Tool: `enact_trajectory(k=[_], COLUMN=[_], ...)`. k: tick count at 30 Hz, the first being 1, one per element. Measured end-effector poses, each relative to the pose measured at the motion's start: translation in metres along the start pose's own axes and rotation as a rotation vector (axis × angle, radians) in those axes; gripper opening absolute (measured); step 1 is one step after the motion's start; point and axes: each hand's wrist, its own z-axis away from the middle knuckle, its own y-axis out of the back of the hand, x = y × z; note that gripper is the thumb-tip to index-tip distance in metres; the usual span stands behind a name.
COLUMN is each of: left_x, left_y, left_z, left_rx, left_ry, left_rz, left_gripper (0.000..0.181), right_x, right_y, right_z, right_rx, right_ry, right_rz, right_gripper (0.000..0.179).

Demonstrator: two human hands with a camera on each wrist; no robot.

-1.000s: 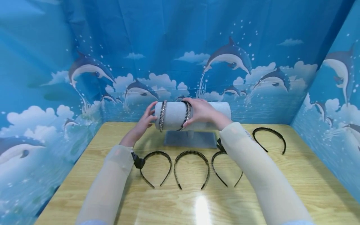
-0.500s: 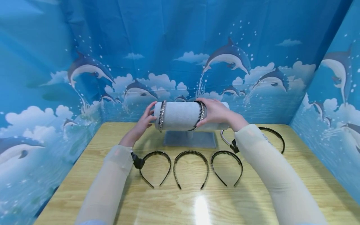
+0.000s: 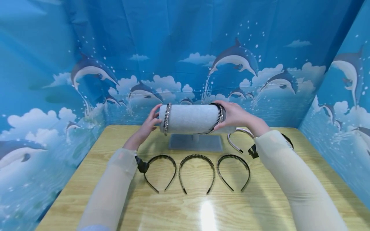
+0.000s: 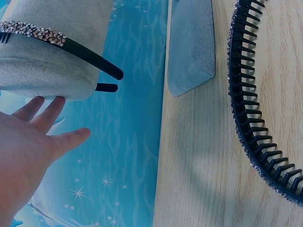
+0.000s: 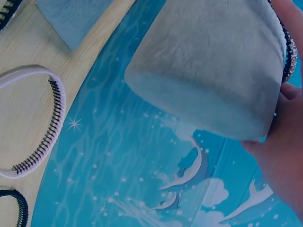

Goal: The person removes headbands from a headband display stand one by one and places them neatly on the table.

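A grey fabric display roll (image 3: 190, 118) lies sideways on its stand, whose flat base (image 3: 185, 143) rests on the table. Round its left end sits a glittery toothed headband (image 3: 166, 118), its two dark tips poking out below in the left wrist view. My left hand (image 3: 144, 130) touches that end of the roll with extended fingers. Toward the other end, my right hand (image 3: 238, 116) pinches a second glittery black headband (image 3: 220, 117) between thumb and fingers, and this band sits slanted round the roll. Part of it is hidden behind the hand.
Three dark toothed headbands lie in a front row: left (image 3: 174, 166), middle (image 3: 196, 156) and right (image 3: 248, 166). Behind my right wrist lie a white headband (image 3: 229, 138) and a black headband (image 3: 289, 140), partly covered. Dolphin-print sheets (image 3: 173, 48) wall the wooden table (image 3: 162, 211).
My right hand has slid the second headband rightward along the roll, from near its middle toward its right end. My left hand stays at the left end.
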Motion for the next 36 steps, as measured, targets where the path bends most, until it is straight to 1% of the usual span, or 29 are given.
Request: enact_trajectory(k=[5,8,14,19,24,27,30,36], left_x=[0.000,0.000,0.000,0.003,0.004,0.004,0.003,0.000], left_y=[0.000,-0.001,-0.001,-0.001,0.000,-0.001,-0.001,-0.001], left_z=[0.000,-0.001,0.000,0.000,0.000,0.001,0.001,-0.001], left_rx=[0.001,0.001,-0.009,-0.014,-0.004,0.003,0.005,0.010], left_ry=[-0.004,-0.002,-0.001,0.015,0.020,0.019,0.016,0.010], left_rz=[0.005,0.008,0.010,0.024,0.042,0.033,0.025,0.016], left_gripper=[0.069,0.069,0.068,0.068,0.068,0.068,0.067,0.068], right_x=[0.007,0.011,0.020,0.026,0.025,0.026,0.029,0.035], right_y=[0.005,0.009,0.015,0.016,0.014,0.010,0.005,-0.005], right_z=[0.010,0.018,0.030,0.034,0.033,0.032,0.032,0.031], right_rx=[-0.003,-0.005,-0.021,-0.017,-0.019,-0.016,0.008,0.085], right_ry=[-0.013,-0.035,-0.094,-0.125,-0.138,-0.136,-0.124,-0.055], right_rz=[-0.056,-0.086,-0.093,-0.082,-0.111,-0.143,-0.153,-0.154], right_gripper=[0.108,0.108,0.112,0.115,0.119,0.118,0.118,0.124])
